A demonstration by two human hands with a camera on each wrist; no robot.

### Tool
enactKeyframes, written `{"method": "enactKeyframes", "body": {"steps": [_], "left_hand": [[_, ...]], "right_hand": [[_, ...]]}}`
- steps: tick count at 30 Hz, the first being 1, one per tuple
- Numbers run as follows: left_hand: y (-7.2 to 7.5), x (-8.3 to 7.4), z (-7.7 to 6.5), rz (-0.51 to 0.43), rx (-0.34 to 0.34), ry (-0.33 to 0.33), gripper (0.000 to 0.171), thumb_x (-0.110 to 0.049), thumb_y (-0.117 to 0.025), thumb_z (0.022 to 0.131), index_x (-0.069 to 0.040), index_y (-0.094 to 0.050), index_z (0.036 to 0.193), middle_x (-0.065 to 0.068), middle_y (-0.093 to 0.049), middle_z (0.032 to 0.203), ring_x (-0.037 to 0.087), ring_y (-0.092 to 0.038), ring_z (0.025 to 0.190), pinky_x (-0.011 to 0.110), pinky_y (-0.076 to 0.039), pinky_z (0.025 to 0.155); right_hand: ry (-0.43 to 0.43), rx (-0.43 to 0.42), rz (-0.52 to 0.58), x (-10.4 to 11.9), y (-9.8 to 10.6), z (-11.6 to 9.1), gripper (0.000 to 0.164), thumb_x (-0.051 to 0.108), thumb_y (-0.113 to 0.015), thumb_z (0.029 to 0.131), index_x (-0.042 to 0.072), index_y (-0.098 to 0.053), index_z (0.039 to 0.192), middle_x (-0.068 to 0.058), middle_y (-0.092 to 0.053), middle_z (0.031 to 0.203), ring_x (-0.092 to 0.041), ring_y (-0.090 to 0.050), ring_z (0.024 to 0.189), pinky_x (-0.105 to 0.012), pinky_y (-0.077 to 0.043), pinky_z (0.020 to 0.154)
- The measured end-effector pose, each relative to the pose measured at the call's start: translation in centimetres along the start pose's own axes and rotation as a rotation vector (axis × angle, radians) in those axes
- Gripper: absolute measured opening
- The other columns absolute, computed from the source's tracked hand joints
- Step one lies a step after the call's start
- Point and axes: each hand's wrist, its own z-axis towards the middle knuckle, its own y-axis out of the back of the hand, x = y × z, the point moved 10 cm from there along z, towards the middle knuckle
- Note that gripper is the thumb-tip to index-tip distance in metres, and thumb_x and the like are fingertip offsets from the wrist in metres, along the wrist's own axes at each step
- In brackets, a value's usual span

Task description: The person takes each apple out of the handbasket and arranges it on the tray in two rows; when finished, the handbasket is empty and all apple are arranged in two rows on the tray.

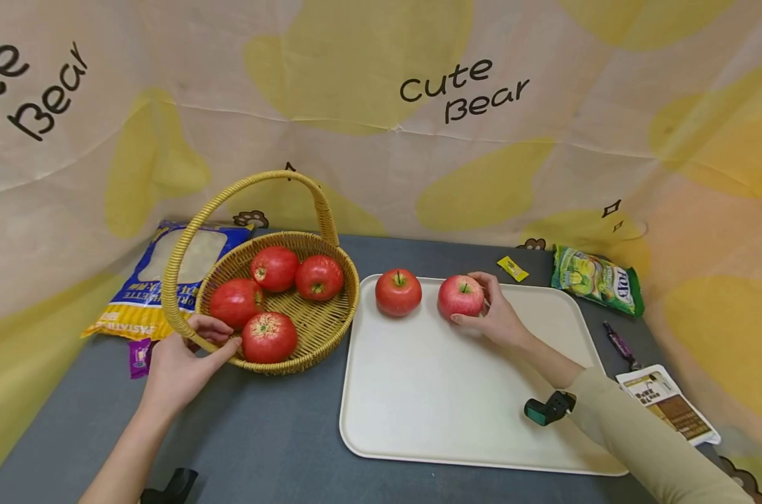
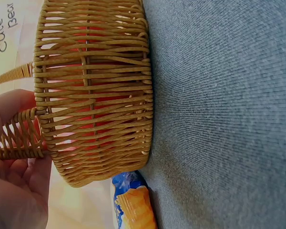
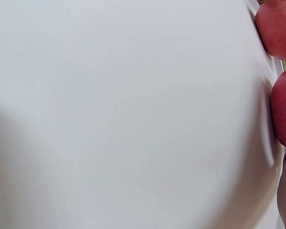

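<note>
The left hand (image 1: 180, 364) gripped the wicker basket (image 1: 314, 325) by its handle (image 1: 169, 287) while the right hand (image 1: 499, 316) grasped an apple (image 1: 459, 297) at the far side of the tray (image 1: 431, 399), seemingly mid-transfer, the next move likely needing gentle release or lifting.

Head view looks forward and down; close left wrist view shares its basket (image 1: 309, 326), right its tray (image 1: 418, 392).

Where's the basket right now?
In the head view, the basket stands left of the tray, its handle in the left hand, the pasta bag behind its left side.
</note>
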Motion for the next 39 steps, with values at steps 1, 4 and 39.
{"method": "enactKeyframes", "body": {"steps": [1, 4, 39], "left_hand": [[0.0, 0.0, 0.0, 0.0, 0.0, 0.0, 0.025, -0.026, -0.079, 0.083, -0.012, -0.064, 0.097, 0.003, -0.068, 0.085, 0.002, -0.057, 0.075, 0.019, -0.042, 0.069], [0.0, 0.0, 0.0, -0.003, 0.003, -0.001, 0.025, -0.026, -0.079, 0.083, -0.012, -0.064, 0.097, 0.002, -0.068, 0.085, 0.002, -0.057, 0.075, 0.02, -0.042, 0.069], [0.0, 0.2, 0.1, -0.038, 0.011, 0.001, 0.024, -0.028, -0.074, 0.087, -0.011, -0.062, 0.099, 0.003, -0.066, 0.088, 0.007, -0.056, 0.077, 0.019, -0.043, 0.068]], "right_hand": [[-0.004, 0.005, 0.007, 0.2, -0.1, -0.1, 0.086, 0.008, -0.081, 0.078, 0.01, -0.023, 0.143, -0.014, -0.034, 0.143, -0.031, -0.034, 0.135, -0.049, -0.036, 0.106], [-0.012, 0.017, 0.005, 1.6, -0.2, -0.6, 0.086, 0.006, -0.079, 0.079, 0.005, -0.022, 0.143, -0.019, -0.033, 0.143, -0.035, -0.033, 0.135, -0.051, -0.035, 0.106], [0.169, 0.041, -0.145, 8.8, -1.0, 3.1, 0.024, 0.017, -0.072, 0.09, 0.007, -0.066, 0.111, -0.004, -0.065, 0.112, -0.025, -0.062, 0.107, -0.04, -0.051, 0.091]]}}
